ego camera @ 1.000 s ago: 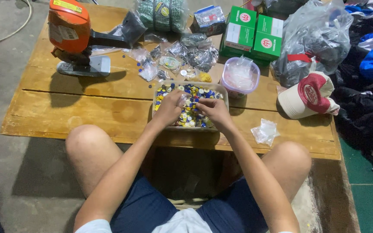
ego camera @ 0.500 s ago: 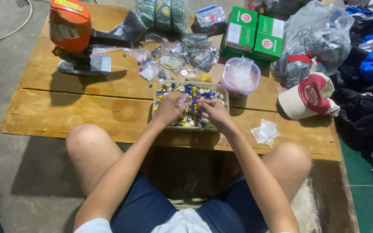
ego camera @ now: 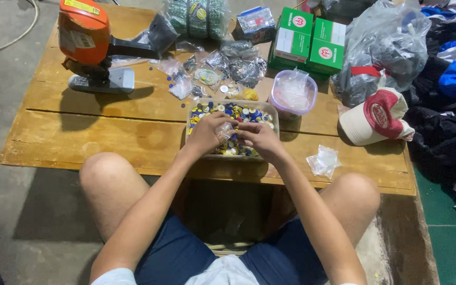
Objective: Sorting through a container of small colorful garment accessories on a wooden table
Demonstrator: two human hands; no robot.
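Hands first: your left hand and your right hand meet over a clear tray that sits at the near middle of the wooden surface, just above your knees. Between them you pinch a small clear plastic bag; the fingertips of both hands close on it from either side, so each grip is nearly shut around the thin film. What the bag contains is too small to tell. The tray is filled with small round pieces in blue, yellow and white, and your hands cover its near half.

Just beyond the tray's far right corner stands a round clear tub with a lilac rim, holding crumpled clear plastic. Behind the tray lies a scatter of small filled bags. Further back, two green and white boxes stand side by side. To the far left of the surface rests an orange and grey machine on a flat base. On the right side lies a red and cream cap, touching a large grey plastic sack behind it. A loose crumpled clear bag lies near the front edge, close to your right knee. Dark and blue clothing is piled off the right edge.
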